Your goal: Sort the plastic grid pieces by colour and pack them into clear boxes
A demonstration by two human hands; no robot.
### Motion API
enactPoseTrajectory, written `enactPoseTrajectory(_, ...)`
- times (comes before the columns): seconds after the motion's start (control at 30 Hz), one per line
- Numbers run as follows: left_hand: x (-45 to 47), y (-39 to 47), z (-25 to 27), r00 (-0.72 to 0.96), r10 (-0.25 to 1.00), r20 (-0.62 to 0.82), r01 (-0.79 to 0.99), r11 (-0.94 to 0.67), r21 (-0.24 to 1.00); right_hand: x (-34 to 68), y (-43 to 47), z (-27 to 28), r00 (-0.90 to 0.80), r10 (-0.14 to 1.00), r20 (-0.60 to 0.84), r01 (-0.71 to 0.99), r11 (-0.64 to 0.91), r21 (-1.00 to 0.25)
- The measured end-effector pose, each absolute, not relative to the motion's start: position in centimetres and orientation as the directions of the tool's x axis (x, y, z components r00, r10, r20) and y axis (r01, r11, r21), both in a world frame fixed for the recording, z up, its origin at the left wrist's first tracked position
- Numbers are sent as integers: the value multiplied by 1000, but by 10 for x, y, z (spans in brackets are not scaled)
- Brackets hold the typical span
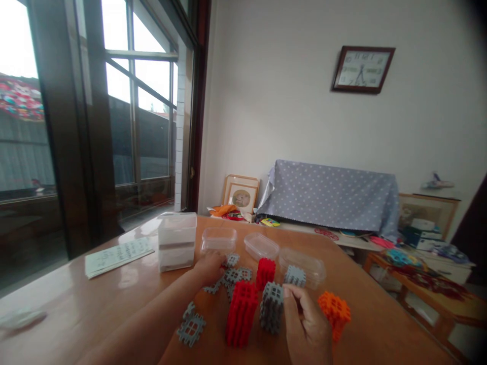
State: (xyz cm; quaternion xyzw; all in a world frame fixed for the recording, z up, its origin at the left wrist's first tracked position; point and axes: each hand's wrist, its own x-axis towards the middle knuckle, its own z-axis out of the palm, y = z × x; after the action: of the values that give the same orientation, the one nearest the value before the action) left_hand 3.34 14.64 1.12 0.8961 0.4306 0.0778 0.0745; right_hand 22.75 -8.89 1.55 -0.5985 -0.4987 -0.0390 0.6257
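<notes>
Head view showed stacking that seemed well along: a tall red stack of notched plastic squares (241,314), a shorter red plastic stack (265,274), a dark grey plastic stack (271,310) and an orange plastic stack (335,309) stood on the glossy brown table (376,314). Flat grey plastic pieces (239,275) lay loose, apparently not yet stacked. The left hand (209,267) was beside these, its grip hidden; the right hand (307,322) had fingertips at the dark grey plastic stack's edge, whether pinching, I could not tell.

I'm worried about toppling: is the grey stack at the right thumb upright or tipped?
Upright: the grey stack stands on the table, its windowed top facing up.
</notes>
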Motion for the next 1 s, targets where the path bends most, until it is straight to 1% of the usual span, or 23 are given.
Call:
enactPoseTrajectory(0.13, 0, 131, 5, 617, 782, 90, 754, -620, 216, 230, -90, 10, 457, 601, 655, 661, 264, -703)
enactPoseTrajectory(0.27, -28, 119, 2, 604, 792, 95, 750, -604, 268, 231, -91, 6, 455, 626, 633, 645, 259, -719)
enactPoseTrajectory(0.4, -35, 116, 3, 558, 818, 141, 758, -571, 315, 231, -92, 5, 464, 632, 620, 640, 245, -729)
enactPoseTrajectory(0.5, -28, 118, 2, 551, 816, 176, 744, -576, 339, 231, -92, 4, 475, 641, 603, 631, 231, -741)
enactPoseTrajectory(0.63, -18, 118, -1, 574, 805, 150, 727, -586, 358, 231, -93, 6, 478, 649, 592, 618, 231, -752)
enactPoseTrajectory(0.87, -17, 119, 3, 507, 853, 122, 756, -509, 412, 231, -94, 10, 482, 644, 594, 625, 223, -748)
enactPoseTrajectory(1.0, -28, 117, 8, 456, 885, 94, 797, -453, 399, 229, -94, 12, 472, 649, 596, 619, 237, -749)
